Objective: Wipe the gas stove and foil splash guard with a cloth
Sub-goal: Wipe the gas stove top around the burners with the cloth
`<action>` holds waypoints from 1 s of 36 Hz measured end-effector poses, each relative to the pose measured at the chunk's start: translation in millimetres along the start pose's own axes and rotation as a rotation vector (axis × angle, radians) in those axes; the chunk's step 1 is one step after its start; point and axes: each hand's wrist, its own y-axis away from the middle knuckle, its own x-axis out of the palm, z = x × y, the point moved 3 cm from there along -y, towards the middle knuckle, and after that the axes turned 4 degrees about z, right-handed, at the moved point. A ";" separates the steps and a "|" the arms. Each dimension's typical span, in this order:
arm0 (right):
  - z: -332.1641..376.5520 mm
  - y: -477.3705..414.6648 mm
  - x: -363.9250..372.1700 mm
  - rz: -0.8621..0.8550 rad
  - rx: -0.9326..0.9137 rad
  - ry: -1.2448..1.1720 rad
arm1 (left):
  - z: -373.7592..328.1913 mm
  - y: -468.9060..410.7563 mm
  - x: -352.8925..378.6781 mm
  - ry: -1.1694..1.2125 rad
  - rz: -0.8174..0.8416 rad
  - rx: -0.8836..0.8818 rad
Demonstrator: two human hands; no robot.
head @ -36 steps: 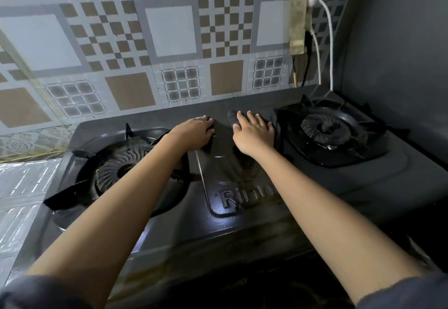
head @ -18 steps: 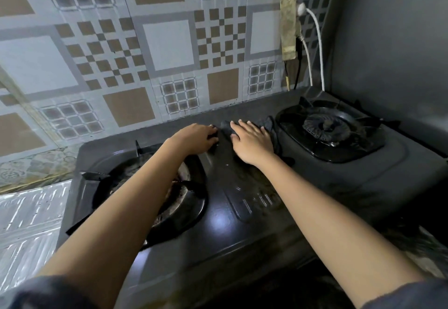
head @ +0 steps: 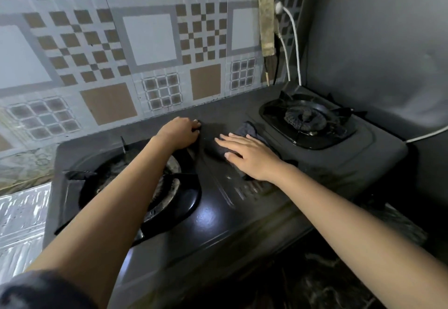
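Black two-burner gas stove (head: 218, 219) stands against the checked silver-and-brown foil splash guard (head: 150, 41). The crumpled dark grey cloth (head: 246, 129) lies on the stove's centre panel, between the left burner (head: 175, 182) and the right burner (head: 305, 119). Right hand (head: 249, 155): fingers straight and together, palm pressing flat on the cloth. Left hand (head: 180, 134): fingers curled, resting on the stove top near its back edge, just beside the cloth; whether it grips anything cannot be told.

A home kitchen: two-burner gas stove (head: 242, 211) against patterned wall covering (head: 145, 41).
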 end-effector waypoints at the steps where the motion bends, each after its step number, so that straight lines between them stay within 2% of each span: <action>1: -5.2 2.4 -2.8 0.002 -0.003 -0.003 | -3.3 0.1 -0.3 -0.010 -0.005 -0.017; 14: -46.7 -39.8 -21.1 -0.003 -0.001 0.032 | -31.1 -3.9 14.1 0.077 -0.079 -0.219; 23: -59.1 -50.4 -18.9 -0.063 0.151 0.029 | -49.4 8.0 12.0 0.069 -0.129 -0.217; 30: -47.6 -28.9 -10.0 -0.145 0.284 0.045 | -50.3 19.7 9.1 0.093 -0.094 -0.187; 36: -20.7 -13.1 1.1 -0.173 0.256 0.041 | -44.0 22.1 6.1 0.118 -0.084 -0.165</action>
